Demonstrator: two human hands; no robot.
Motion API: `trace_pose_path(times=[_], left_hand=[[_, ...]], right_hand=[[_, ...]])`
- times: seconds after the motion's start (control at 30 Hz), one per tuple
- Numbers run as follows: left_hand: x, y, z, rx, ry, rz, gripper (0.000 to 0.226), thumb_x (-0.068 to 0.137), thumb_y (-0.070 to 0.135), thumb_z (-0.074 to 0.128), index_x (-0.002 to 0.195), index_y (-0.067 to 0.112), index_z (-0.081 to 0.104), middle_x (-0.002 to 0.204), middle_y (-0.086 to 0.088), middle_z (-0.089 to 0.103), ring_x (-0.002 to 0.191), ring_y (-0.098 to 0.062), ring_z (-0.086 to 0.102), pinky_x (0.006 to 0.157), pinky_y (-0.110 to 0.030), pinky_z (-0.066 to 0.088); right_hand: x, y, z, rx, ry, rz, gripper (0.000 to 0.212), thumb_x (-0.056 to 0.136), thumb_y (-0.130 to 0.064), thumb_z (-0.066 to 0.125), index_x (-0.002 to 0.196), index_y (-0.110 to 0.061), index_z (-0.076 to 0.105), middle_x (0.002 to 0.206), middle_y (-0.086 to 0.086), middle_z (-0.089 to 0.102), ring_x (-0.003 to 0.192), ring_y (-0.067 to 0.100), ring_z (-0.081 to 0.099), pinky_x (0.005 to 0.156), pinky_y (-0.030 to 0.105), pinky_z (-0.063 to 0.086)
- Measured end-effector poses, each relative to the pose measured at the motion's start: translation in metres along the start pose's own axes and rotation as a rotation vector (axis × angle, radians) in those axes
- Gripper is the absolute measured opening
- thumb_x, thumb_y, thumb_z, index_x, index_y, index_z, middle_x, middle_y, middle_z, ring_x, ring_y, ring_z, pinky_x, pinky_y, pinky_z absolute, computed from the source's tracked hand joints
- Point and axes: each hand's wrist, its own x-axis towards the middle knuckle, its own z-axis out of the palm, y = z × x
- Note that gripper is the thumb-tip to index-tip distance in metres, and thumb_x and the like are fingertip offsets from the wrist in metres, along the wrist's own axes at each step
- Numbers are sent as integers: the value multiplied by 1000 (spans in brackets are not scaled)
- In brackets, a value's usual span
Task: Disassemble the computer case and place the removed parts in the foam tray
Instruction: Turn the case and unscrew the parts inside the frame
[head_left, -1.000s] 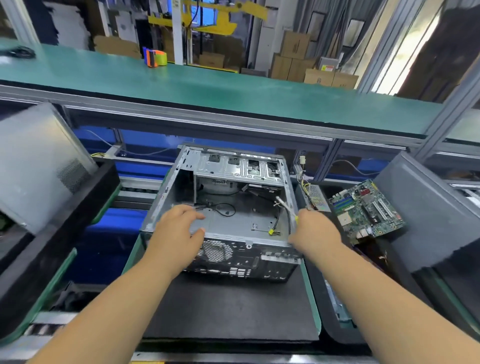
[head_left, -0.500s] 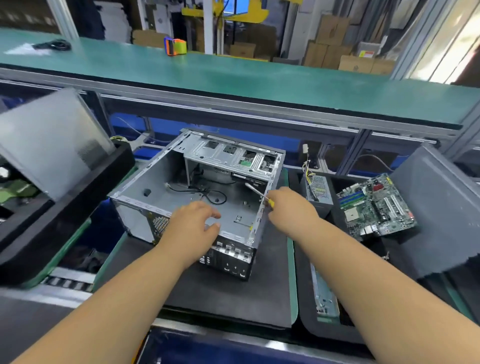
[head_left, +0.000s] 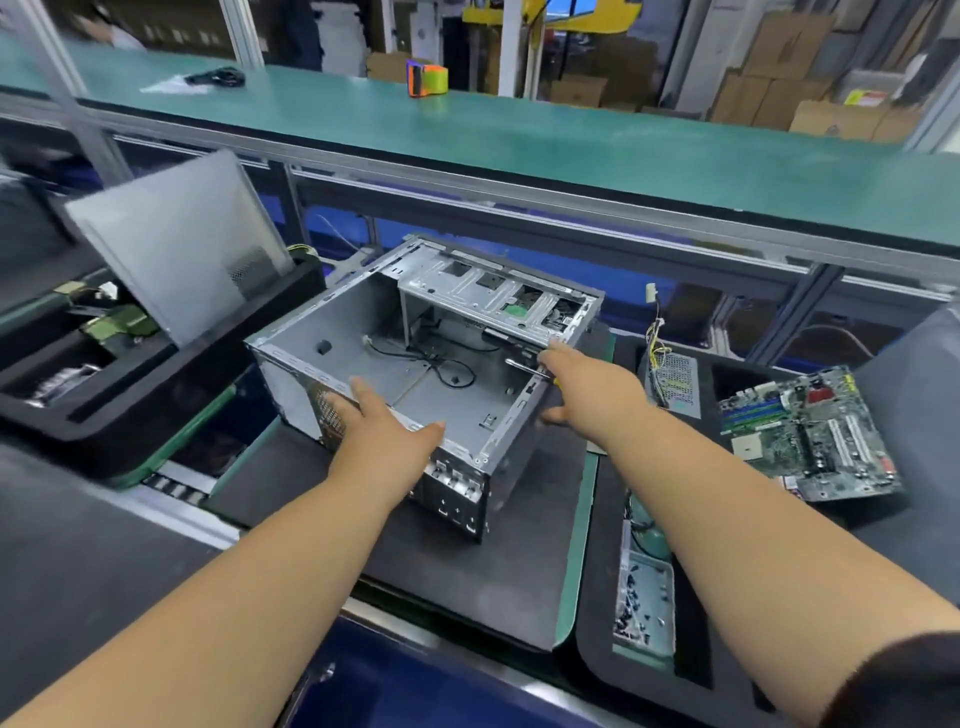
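The open grey computer case (head_left: 363, 332) lies on a black mat (head_left: 467, 582), turned at an angle, with loose black cables inside. My left hand (head_left: 384, 431) rests on its near rim with straight, spread fingers. My right hand (head_left: 592, 395) is at the case's right wall and holds a screwdriver (head_left: 522, 365) whose shaft points into the case. The black foam tray (head_left: 696, 649) to the right holds a green motherboard (head_left: 810, 431), a power supply (head_left: 672, 382) with yellow wires, and a pocket of screws (head_left: 644, 597).
A second black foam tray (head_left: 156, 395) at the left carries a leaning grey side panel (head_left: 171, 234). Another grey panel (head_left: 914, 364) leans at the far right. A green shelf (head_left: 571, 140) runs overhead behind the case, with a tape roll (head_left: 426, 78) on it.
The case has turned on the mat, so its rear end now faces lower right. My left hand's fingers have straightened and spread. My right hand slid farther along the right wall.
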Motion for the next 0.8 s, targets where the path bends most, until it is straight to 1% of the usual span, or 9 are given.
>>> trace_pose_path(times=[0.1,0.2,0.3,0.43,0.5,0.57,0.63,0.7,0.8], left_hand=[[3,-2,2,-21,21,14,115,80,51,69,155,13,-10,161,-11,-21,143,-34,29,105,-39,33],[7,-10,-2,-11,38,46,110,80,43,68,156,15,-7,162,-9,-18,144,-34,27,98,-39,34],[13,-19,-10,-25,9,78,108,80,41,69,156,20,-5,163,-3,-14,148,-29,19,106,-41,29],[24,-30,-24,-45,-25,102,108,75,46,72,157,25,3,164,2,-3,149,-24,17,114,-42,23],[29,-34,-30,-71,-26,85,114,63,49,68,157,26,7,164,2,3,148,-23,18,113,-41,24],[34,-39,-34,-129,-31,71,117,57,50,65,157,26,8,164,3,6,148,-22,19,113,-39,23],[44,-47,-39,-170,-38,82,113,63,45,68,156,28,7,164,5,5,149,-20,17,114,-38,22],[56,-55,-44,-197,-44,91,104,74,35,71,156,31,7,164,8,6,149,-18,15,116,-39,20],[73,-66,-49,-242,-64,83,97,79,30,70,154,38,9,162,15,8,147,-14,20,117,-37,21]], right_hand=[[-4,-1,-1,-6,15,-12,84,74,-48,80,143,-24,39,161,-5,24,123,28,57,85,41,53],[-15,-5,1,8,46,-16,79,71,-54,80,133,-22,44,141,-1,40,105,30,62,76,42,55],[-30,-12,6,47,65,29,78,70,-59,78,129,-22,43,133,0,38,96,31,63,71,43,56],[-44,-30,19,116,81,114,82,78,-56,74,142,-23,34,152,-2,22,102,32,63,73,42,56],[-51,-35,28,241,90,113,86,83,-51,71,151,-27,25,163,-9,7,113,29,60,81,41,55],[-60,-34,38,429,140,78,82,88,-41,69,154,-33,21,164,-18,6,126,19,53,94,39,51],[-71,-27,51,595,261,93,67,91,-29,63,150,-34,31,160,-22,21,128,11,50,99,33,46],[-78,-15,66,665,365,195,48,89,-19,58,136,-30,50,145,-15,45,119,16,55,90,28,44],[-81,10,82,776,306,496,28,87,-15,53,109,-25,67,108,-1,66,90,21,61,73,28,44]])
